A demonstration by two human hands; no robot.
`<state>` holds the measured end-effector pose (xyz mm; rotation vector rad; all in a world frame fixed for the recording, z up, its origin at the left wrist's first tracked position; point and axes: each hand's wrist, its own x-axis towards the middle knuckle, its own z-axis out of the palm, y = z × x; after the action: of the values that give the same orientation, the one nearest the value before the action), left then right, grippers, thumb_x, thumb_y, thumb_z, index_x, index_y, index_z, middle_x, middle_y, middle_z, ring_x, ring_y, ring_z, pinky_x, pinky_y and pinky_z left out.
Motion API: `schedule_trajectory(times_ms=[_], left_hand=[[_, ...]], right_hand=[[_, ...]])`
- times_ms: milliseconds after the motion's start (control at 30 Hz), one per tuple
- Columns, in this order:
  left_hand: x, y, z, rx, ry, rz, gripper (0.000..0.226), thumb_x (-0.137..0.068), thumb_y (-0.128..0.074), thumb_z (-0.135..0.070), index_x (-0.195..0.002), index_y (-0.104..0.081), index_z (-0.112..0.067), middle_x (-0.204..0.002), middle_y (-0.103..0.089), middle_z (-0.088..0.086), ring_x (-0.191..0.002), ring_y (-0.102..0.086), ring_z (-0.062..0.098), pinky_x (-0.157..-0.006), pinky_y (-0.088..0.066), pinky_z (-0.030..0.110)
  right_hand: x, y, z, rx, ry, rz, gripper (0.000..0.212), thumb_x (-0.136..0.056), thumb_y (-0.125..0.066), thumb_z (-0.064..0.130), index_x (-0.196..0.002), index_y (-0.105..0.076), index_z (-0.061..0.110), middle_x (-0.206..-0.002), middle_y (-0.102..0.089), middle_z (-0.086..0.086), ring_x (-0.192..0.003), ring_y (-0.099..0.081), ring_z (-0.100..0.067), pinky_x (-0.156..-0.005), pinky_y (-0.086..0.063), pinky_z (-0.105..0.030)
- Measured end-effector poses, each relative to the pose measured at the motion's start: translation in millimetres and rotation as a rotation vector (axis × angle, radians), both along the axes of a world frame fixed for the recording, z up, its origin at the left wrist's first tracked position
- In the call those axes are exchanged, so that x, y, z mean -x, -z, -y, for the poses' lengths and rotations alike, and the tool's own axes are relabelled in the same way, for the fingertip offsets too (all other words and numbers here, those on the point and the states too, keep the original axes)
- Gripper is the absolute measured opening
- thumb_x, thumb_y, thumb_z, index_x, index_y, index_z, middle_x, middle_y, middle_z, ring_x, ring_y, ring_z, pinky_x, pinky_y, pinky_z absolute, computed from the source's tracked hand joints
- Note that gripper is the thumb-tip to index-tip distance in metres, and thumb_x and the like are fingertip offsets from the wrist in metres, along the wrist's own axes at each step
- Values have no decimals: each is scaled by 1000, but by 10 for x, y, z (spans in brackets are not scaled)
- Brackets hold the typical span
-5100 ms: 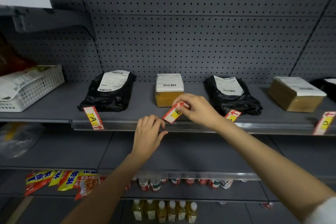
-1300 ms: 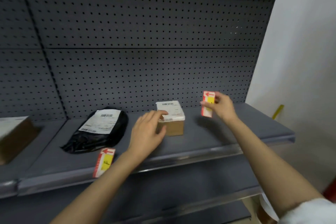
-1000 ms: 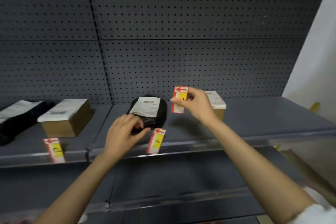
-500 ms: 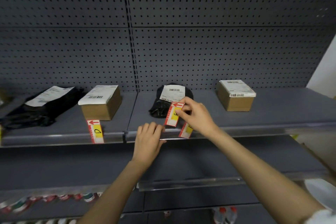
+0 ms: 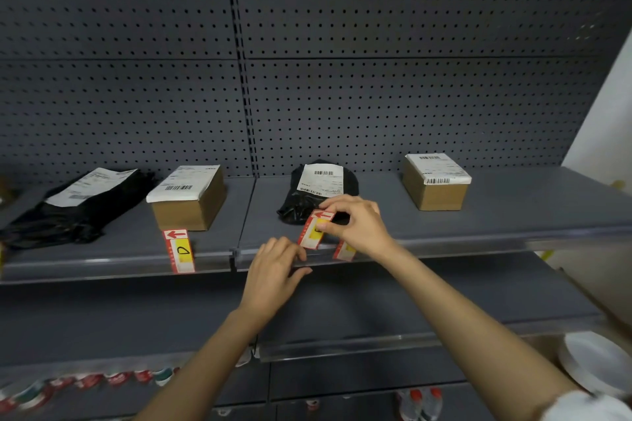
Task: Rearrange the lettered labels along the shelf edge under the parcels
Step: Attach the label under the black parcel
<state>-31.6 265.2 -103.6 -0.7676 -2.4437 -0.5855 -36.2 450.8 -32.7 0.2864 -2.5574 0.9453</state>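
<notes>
The right hand [image 5: 355,225] pinches a label [image 5: 313,231]; the left hand [image 5: 275,270], holding nothing, rests at seven o'clock on the shelf edge [image 5: 444,243]. The label could misseat, crowding the mounted label [image 5: 343,251] at four o'clock.

Two bare forearms enter from bottom edge. Left hand [image 5: 273,275]: bare, no glove, ring or watch visible. Right hand [image 5: 359,225]: bare likewise, wrist unadorned. White sleeve [image 5: 586,407] at right upper arm, only edge showing in lower right corner. Left arm bare up to frame edge. Fingers [image 5: 337,207] uncovered, nails short.
</notes>
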Motion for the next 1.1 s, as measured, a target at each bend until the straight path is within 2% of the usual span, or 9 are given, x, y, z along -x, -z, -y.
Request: schedule_trajectory(times_ms=[100, 200, 333, 400, 500, 600, 700, 867, 1100], left_hand=[[-37, 5, -15, -14, -19, 6, 27, -69, -79, -23, -86, -59, -17, -84, -59, 2, -78, -53, 21, -66, -42, 31], [-41, -34, -9, 1, -39, -2, 29, -68, -80, -24, -89, -61, -16, -85, -60, 2, -78, -55, 21, -65, -41, 29], [-61, -36, -10, 49, -45, -77, 28, -75, -73, -31, -99, -62, -21, -88, -60, -1, -79, -54, 18, -68, -32, 25], [-108, -16, -86, 42, -8, -101, 25, -79, -68, -34, -100, -61, -22, -88, -61, -2, -79, -54, 17, -69, -29, 23], [-195, 7, -315, 47, 67, -118, 25, -78, -65, -36, -98, -60, -22, -87, -62, -3, -81, -53, 16, -71, -30, 23], [-257, -12, -555, 35, 142, -109, 29, -73, -75, -32, -96, -59, -22, -87, -64, -4, -83, -54, 14, -73, -31, 22], [-251, -59, -742, 16, 179, -94, 30, -73, -74, -33, -95, -56, -24, -86, -62, -5, -82, -52, 13, -73, -31, 21], [-174, -154, -1226, 31, 180, -114, 26, -77, -59, -40, -99, -57, -26, -86, -59, -3, -78, -48, 17, -69, -29, 24], [-241, -150, -2287, 114, 198, -117, 38, -68, -77, -27, -102, -60, -24, -91, -60, 0, -81, -56, 23, -74, -33, 29]], right_hand=[[-18, 52, 2, -215, 24, 67, 25, -74, -73, 38, -95, -71, 25, -127, -58, 11, -119, -46, -13, -93, -20, -30], [-43, 64, -18, -358, 61, 77, 42, -72, -73, 43, -110, -62, 29, -133, -52, 8, -122, -44, -14, -101, -22, -33], [-141, 0, -166, -230, 91, 73, 78, -63, -80, 45, -130, -41, 34, -138, -48, 4, -125, -45, -17, -104, -24, -36], [-174, -11, -338, -185, 146, 106, 71, -65, -80, 40, -127, -45, 33, -134, -51, 3, -123, -47, -17, -105, -25, -38], [-194, 83, -567, -127, 182, 169, 35, -71, -77, 37, -102, -63, 32, -114, -65, 7, -111, -56, -14, -104, -34, -41], [-216, 234, -669, 105, 141, 212, 9, -76, -74, 31, -84, -69, 30, -93, -73, 9, -95, -64, -8, -99, -44, -43], [-268, 268, -815, 268, 151, 174, 8, -79, -72, 23, -86, -68, 25, -91, -74, 3, -91, -67, -7, -94, -51, -41], [-450, 36, -1426, 342, 296, -14, 10, -80, -71, 17, -89, -69, 16, -81, -68, 4, -80, -63, -10, -84, -50, -31], [-757, -160, -2358, 261, 373, -41, 9, -80, -71, 17, -88, -70, 14, -83, -69, 3, -81, -63, -12, -83, -48, -27]])
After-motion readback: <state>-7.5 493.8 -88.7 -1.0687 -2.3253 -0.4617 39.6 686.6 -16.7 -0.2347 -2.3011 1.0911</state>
